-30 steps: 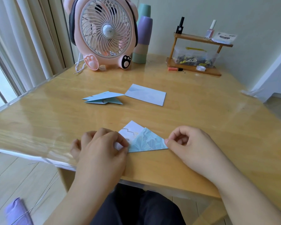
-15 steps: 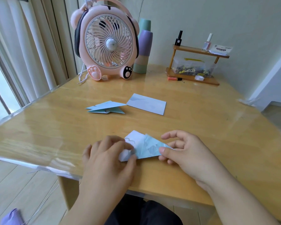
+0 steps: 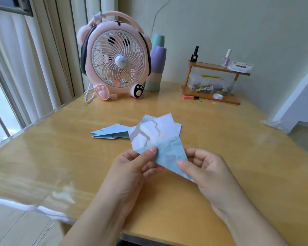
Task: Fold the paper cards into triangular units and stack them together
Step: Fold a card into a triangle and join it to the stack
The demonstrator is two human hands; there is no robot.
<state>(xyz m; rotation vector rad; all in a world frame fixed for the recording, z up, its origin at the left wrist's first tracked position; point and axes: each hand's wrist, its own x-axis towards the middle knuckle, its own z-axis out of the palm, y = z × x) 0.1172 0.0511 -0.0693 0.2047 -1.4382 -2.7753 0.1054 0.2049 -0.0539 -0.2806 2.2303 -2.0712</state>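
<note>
I hold a partly folded paper card (image 3: 155,137) up off the table, its pale lilac side with grey markings on top and a teal flap below. My left hand (image 3: 137,166) pinches the card's lower left edge with thumb and fingers. My right hand (image 3: 201,167) grips the teal lower right corner. Behind the card, folded blue triangular units (image 3: 110,134) lie stacked on the table. A flat unfolded card (image 3: 179,127) lies mostly hidden behind the held one.
A pink bear-shaped fan (image 3: 117,63) stands at the back of the wooden table (image 3: 60,157), with stacked pastel cups (image 3: 156,66) beside it. A small wooden shelf (image 3: 213,80) with bottles and a clear box is at the back right. Curtains hang on the left.
The card has been lifted from the table and turned upright between both hands. The camera view has tilted up and closer.
</note>
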